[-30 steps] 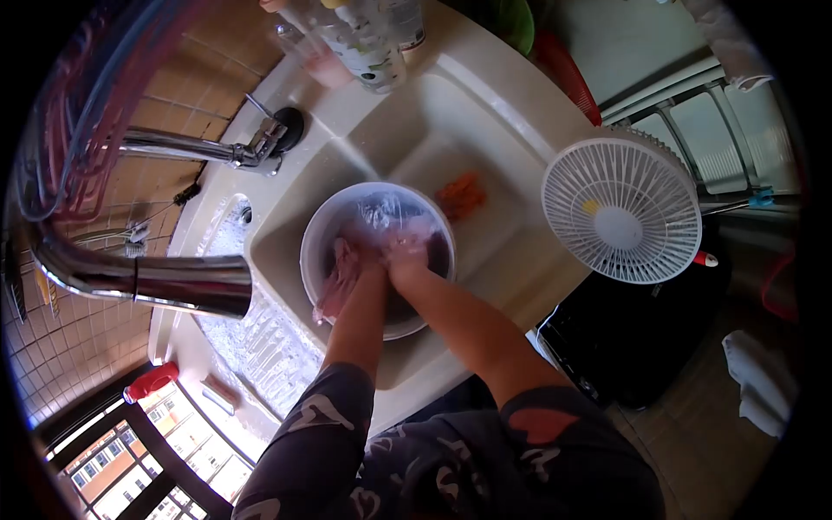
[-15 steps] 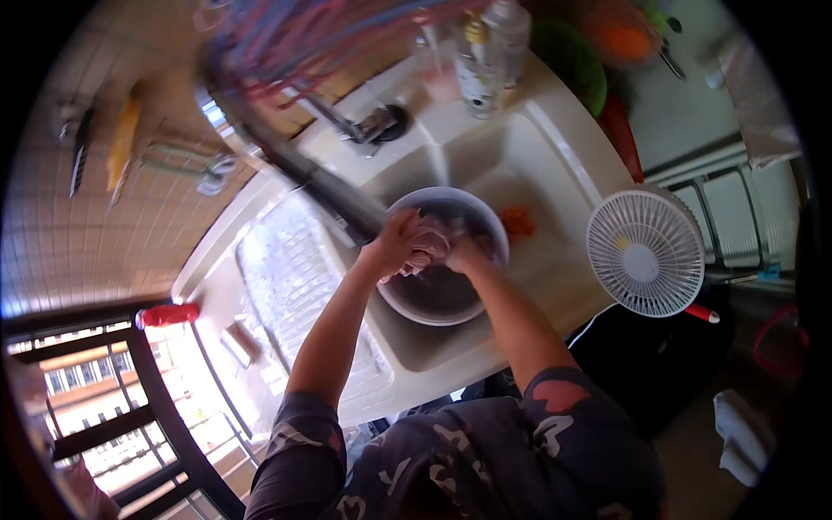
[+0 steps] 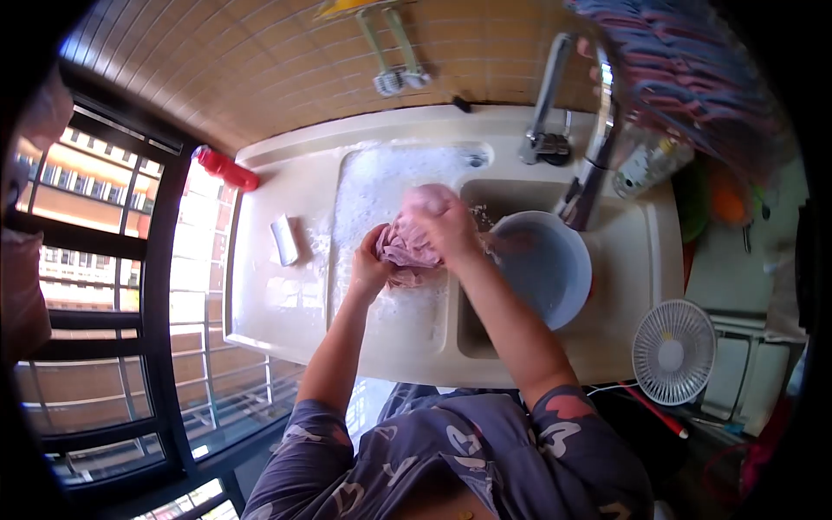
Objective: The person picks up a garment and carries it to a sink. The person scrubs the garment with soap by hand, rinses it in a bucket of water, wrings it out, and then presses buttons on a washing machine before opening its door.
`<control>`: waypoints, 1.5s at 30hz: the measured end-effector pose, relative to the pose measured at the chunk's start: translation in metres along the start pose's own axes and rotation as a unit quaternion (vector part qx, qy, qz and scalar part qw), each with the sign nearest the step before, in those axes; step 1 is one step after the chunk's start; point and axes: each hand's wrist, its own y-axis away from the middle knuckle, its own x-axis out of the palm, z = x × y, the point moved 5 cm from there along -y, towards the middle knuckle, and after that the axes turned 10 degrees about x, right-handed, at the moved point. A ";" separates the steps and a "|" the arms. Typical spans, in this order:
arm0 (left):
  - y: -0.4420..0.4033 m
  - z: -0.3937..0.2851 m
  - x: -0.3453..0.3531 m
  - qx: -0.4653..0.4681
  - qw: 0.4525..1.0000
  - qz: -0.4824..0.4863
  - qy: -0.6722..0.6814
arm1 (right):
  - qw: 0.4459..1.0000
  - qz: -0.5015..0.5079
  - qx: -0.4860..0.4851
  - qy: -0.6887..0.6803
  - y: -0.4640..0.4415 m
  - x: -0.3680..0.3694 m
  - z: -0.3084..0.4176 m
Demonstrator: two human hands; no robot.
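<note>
A bunched pink cloth (image 3: 409, 243) is between my two hands, over the soapy ribbed washboard area (image 3: 368, 195) left of the sink basin. My left hand (image 3: 371, 263) grips the cloth's left side with curled fingers. On its upper right side, my right hand (image 3: 446, 227) is closed round the fabric. To the right, a white round tub (image 3: 582, 277) of cloudy water stands in the basin (image 3: 477, 334).
The chrome faucet (image 3: 594, 169) arches over the tub's upper right. A white bar-like object (image 3: 283, 240) and a red bottle (image 3: 227, 169) are at the left. A white fan (image 3: 674, 351) stands at the right, and hangers (image 3: 685, 69) hang at the upper right.
Both hands have lifted the pink cloth out of the tub and carried it left over the soapy ribbed area. The camera view has turned towards the window side.
</note>
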 end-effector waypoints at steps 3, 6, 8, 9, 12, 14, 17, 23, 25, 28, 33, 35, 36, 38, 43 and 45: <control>0.012 0.018 -0.029 -0.038 0.997 -0.060 0.032 | 0.964 -0.057 -0.145 0.215 0.031 0.043 -0.025; 0.018 0.053 -0.057 -0.093 0.984 -0.137 0.065 | 0.840 -0.192 -0.233 0.451 0.045 0.024 -0.084; 0.016 0.053 -0.065 0.105 0.961 -0.095 -0.238 | 0.802 -0.217 -0.206 0.516 0.046 0.023 -0.116; 0.014 0.050 -0.057 0.163 0.955 -0.072 -0.237 | 0.776 -0.215 -0.158 0.572 0.039 0.026 -0.130; 0.007 0.038 -0.022 0.183 0.904 0.104 -0.372 | 0.712 -0.271 -0.078 0.643 -0.023 0.036 -0.136; -0.011 0.053 -0.011 0.158 0.913 0.135 -0.350 | 0.708 -0.299 -0.067 0.637 -0.082 0.044 -0.114; -0.041 0.053 -0.006 0.143 0.928 0.108 -0.326 | 0.743 -0.165 -0.186 0.622 -0.132 0.056 -0.110; -0.042 0.074 0.000 0.137 0.920 0.122 -0.346 | 0.982 -0.106 -0.116 0.105 -0.051 0.018 -0.148; -0.046 0.081 0.002 0.170 0.938 0.110 -0.280 | 0.981 -0.098 -0.047 0.159 -0.027 0.026 -0.139; -0.049 0.088 0.003 0.202 0.949 0.089 -0.226 | 0.895 -0.202 -0.076 0.391 -0.036 0.047 -0.116; -0.055 0.073 0.004 0.171 0.939 0.070 -0.292 | 0.750 -0.158 -0.224 0.602 -0.145 0.020 -0.134; -0.057 0.068 0.002 0.162 0.940 0.052 -0.297 | 0.649 -0.124 -0.086 0.746 -0.177 0.042 -0.121; -0.055 0.067 0.002 0.168 0.939 0.050 -0.295 | 0.647 -0.130 -0.090 0.746 -0.172 0.041 -0.115; -0.053 0.064 -0.002 0.201 0.941 0.023 -0.271 | 0.666 -0.158 -0.136 0.716 -0.158 0.042 -0.103; -0.049 0.063 -0.005 0.151 0.961 0.033 -0.231 | 0.596 -0.341 -0.030 0.727 -0.028 -0.033 -0.088; -0.046 0.061 -0.005 0.174 0.955 0.019 -0.241 | 0.614 -0.315 0.039 0.723 -0.009 -0.042 -0.104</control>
